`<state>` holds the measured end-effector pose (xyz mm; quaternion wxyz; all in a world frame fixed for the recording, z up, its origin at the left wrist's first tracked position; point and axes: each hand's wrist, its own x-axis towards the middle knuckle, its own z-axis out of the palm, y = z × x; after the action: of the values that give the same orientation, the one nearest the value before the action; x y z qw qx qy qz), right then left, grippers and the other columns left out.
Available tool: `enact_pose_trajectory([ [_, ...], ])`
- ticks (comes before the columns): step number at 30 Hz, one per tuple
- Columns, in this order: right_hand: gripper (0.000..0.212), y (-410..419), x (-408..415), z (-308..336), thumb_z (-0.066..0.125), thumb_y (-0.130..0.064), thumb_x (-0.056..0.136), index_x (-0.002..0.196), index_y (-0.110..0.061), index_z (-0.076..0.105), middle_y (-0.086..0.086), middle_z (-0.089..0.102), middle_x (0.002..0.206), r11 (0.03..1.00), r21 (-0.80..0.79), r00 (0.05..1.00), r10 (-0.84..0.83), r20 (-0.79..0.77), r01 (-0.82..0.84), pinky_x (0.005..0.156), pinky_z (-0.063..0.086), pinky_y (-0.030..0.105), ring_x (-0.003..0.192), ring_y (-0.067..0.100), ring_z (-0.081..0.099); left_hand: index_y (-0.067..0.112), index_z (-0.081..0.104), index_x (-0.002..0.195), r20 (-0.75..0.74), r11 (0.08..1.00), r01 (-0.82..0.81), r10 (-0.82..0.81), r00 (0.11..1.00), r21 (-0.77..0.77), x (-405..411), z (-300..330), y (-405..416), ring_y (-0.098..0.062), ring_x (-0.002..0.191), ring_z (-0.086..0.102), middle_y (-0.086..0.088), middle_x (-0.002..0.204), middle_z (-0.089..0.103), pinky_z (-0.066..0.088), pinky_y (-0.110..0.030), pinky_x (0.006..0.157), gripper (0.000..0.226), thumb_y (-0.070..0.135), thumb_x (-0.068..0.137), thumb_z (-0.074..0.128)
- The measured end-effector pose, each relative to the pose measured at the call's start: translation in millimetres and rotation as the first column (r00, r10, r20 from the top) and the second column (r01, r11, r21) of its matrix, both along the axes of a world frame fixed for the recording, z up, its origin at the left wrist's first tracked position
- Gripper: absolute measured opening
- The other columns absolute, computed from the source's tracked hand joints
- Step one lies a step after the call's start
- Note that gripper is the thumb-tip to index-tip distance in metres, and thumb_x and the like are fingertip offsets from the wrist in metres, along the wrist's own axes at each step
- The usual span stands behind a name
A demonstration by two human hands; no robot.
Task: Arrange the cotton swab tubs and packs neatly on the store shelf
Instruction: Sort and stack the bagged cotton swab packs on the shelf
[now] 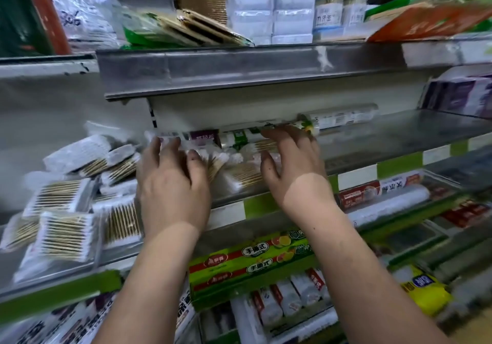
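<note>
Several clear packs of wooden cotton swabs [64, 234] lie in a loose, tilted pile on the left part of the metal shelf [399, 141]. More swab packs [239, 176] lie in the middle of the shelf under my hands. My left hand [170, 181] rests palm down on these packs with its fingers spread. My right hand [290, 162] also lies palm down, fingers spread over a pack and reaching to a green-and-white roll [239, 136] behind. The packs below both palms are partly hidden. Clear swab tubs [271, 11] are stacked on the shelf above.
The upper shelf edge [239, 69] overhangs my hands closely. Rolls of wrap [346, 117] lie at the back of the shelf, whose right part is bare metal. The lower shelves hold boxed wrap [247, 261] and rolls [386, 200]. Flat green packs [186, 29] sit above.
</note>
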<state>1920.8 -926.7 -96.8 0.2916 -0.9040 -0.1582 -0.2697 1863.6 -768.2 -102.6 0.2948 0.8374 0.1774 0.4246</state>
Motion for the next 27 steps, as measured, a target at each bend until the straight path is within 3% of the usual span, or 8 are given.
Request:
enact_pose_trajectory([
  [3,0.038,-1,0,-4,0.052,-0.03,0.096,0.133,-0.024,0.053,0.008,0.049,0.136,1.0,0.024,1.0,0.014,-0.005,-0.014,0.103,0.037,0.043,0.124,0.028,0.037,0.017,0.049,0.138,-0.119,0.989,-0.12,0.129,0.984,0.085,-5,-3,-3,-0.039,0.127,0.038,-0.021,0.137,0.042,0.035,-0.049,0.105,0.047,0.036,0.095,0.047],
  [8,0.034,-1,-3,-5,0.053,-0.026,0.094,0.127,-0.021,0.058,0.009,0.05,0.13,0.998,0.035,0.999,0.05,-0.012,-0.049,0.098,0.036,0.041,0.121,0.029,0.037,0.018,0.047,0.137,-0.212,0.99,-0.079,0.102,0.972,0.114,-8,5,-9,-0.038,0.113,0.056,-0.017,0.128,0.058,0.045,-0.042,0.089,0.042,0.037,0.1,0.041],
  [12,0.035,1,-5,-6,0.054,-0.027,0.093,0.127,-0.024,0.058,0.007,0.052,0.13,0.997,0.009,0.997,0.078,0.015,-0.078,0.1,0.034,0.041,0.118,0.027,0.039,0.014,0.045,0.119,-0.241,0.994,-0.04,0.063,0.969,0.1,-5,6,-13,-0.04,0.097,0.062,-0.021,0.11,0.065,0.043,-0.04,0.074,0.031,0.037,0.102,0.036],
  [14,0.034,2,-7,-7,0.056,-0.025,0.091,0.125,-0.024,0.061,0.008,0.055,0.127,0.997,0.01,0.996,0.073,0.045,-0.073,0.107,0.033,0.049,0.118,0.03,0.042,0.013,0.047,0.118,-0.217,0.999,-0.014,0.023,0.976,0.045,-5,5,-8,-0.039,0.1,0.061,-0.019,0.113,0.064,0.042,-0.038,0.076,0.031,0.037,0.102,0.034],
  [18,0.03,11,-13,-7,0.053,-0.025,0.081,0.105,-0.018,0.07,0.012,0.062,0.105,0.998,0.051,0.983,0.026,0.179,-0.035,0.104,0.033,0.066,0.106,0.034,0.049,0.01,0.057,0.121,-0.091,0.999,0.029,-0.026,0.996,0.037,-11,5,-2,-0.032,0.124,0.048,-0.015,0.135,0.054,0.036,-0.03,0.096,0.032,0.027,0.103,0.037],
  [21,0.034,30,-24,-4,0.047,-0.029,0.081,0.106,-0.02,0.069,0.009,0.062,0.106,0.992,0.049,0.962,0.101,0.254,-0.117,0.105,0.034,0.064,0.108,0.028,0.043,0.014,0.059,0.122,-0.056,0.999,0.031,-0.031,0.998,0.014,-20,6,9,-0.027,0.115,0.054,-0.01,0.124,0.061,0.033,-0.023,0.083,0.03,0.024,0.102,0.04],
  [25,0.039,63,-45,0,0.039,-0.035,0.084,0.108,-0.023,0.067,0.005,0.061,0.116,0.967,0.042,0.938,0.234,0.257,-0.253,0.103,0.042,0.053,0.116,0.029,0.046,0.022,0.06,0.122,0.003,0.998,0.051,-0.051,0.999,0.027,-38,7,35,-0.017,0.106,0.057,0.0,0.117,0.062,0.043,-0.028,0.087,0.029,0.029,0.099,0.043],
  [27,0.04,87,-55,0,0.035,-0.037,0.086,0.111,-0.026,0.065,0.001,0.06,0.119,0.957,0.027,0.933,0.275,0.233,-0.289,0.102,0.043,0.048,0.116,0.03,0.051,0.022,0.06,0.121,0.059,0.993,0.089,-0.094,0.994,0.079,-50,6,53,-0.009,0.1,0.054,0.004,0.113,0.062,0.043,-0.025,0.085,0.028,0.028,0.098,0.046],
])
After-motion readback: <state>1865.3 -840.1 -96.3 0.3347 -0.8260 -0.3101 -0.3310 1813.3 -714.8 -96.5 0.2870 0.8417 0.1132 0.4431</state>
